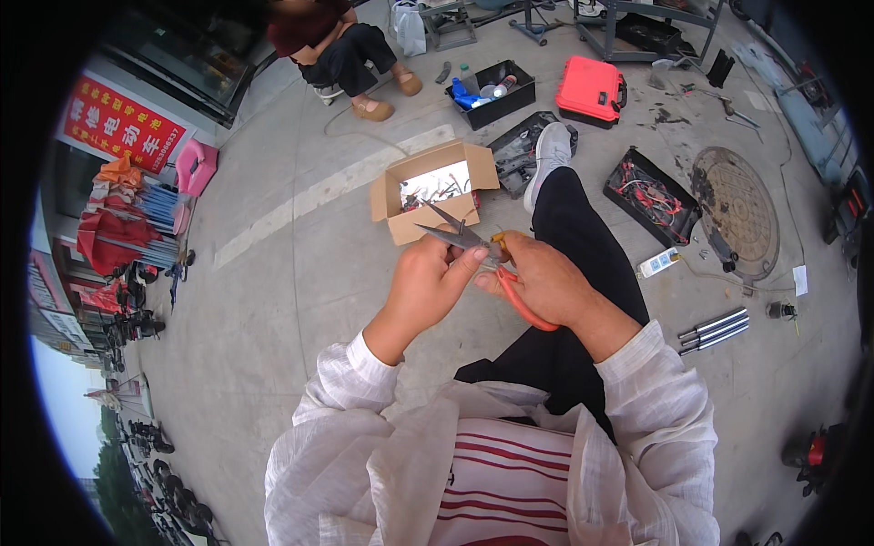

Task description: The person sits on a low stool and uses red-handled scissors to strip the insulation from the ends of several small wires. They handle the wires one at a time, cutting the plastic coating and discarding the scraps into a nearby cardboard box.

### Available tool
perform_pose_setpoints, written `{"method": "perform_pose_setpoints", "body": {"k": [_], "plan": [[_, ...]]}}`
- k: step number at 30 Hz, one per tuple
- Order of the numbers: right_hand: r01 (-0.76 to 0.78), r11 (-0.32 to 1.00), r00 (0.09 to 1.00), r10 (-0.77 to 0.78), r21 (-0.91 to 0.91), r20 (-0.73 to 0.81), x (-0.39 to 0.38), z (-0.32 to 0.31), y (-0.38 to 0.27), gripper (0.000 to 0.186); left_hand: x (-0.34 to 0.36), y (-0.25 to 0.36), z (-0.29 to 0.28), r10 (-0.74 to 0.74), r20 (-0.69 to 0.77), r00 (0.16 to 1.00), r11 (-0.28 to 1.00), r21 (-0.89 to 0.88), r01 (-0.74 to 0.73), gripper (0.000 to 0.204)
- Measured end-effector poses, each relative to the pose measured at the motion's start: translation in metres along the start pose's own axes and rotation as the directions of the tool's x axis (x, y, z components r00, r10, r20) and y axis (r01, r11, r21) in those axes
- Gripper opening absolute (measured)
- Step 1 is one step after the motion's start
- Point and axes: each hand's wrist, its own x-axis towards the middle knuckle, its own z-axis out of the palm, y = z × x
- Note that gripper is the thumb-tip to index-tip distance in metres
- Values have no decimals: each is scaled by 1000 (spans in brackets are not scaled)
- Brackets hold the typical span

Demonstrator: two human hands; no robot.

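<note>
Head view, centre of frame: left hand [421,284] is raised in front of the body, its grip clenched on the metal blades of a pair of scissors [455,235], thumb and forefinger pinching near the pivot. The blades stand spread and point toward the upper left, tips over the edge of an open cardboard box [435,191] that sits on the concrete floor [273,300] just above the hands. Just right of centre, right hand [544,278] touches the left at the fingertips; its grip is closed on the orange handle loop [523,308] of the scissors, which curves down below the palm. A dark-trousered leg [578,246] stretches up behind the right hand. Upper centre: a black tray of bottles [487,91] and a red tool case [590,89]. Right of frame: a black case of red-wired parts [651,196], a round manhole cover [737,211], metal rods [715,328] lower right. Another person sits at the top left of centre.
</note>
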Motion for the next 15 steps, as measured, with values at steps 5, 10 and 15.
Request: {"method": "perform_pose_setpoints", "body": {"k": [5,10,15], "plan": [[-18,1000,999,17,23,34,-2,1,-4,55,-1,2,-2,-32,15,999,998,56,31,29],[-33,995,996,25,90,85,-3,0,0,70,-3,-12,11,-15,-53,998,989,-148,7,27],[21,995,999,-25,98,42,-4,4,4,54,-6,-22,20,-48,-79,996,951,-308,21,23]]}}
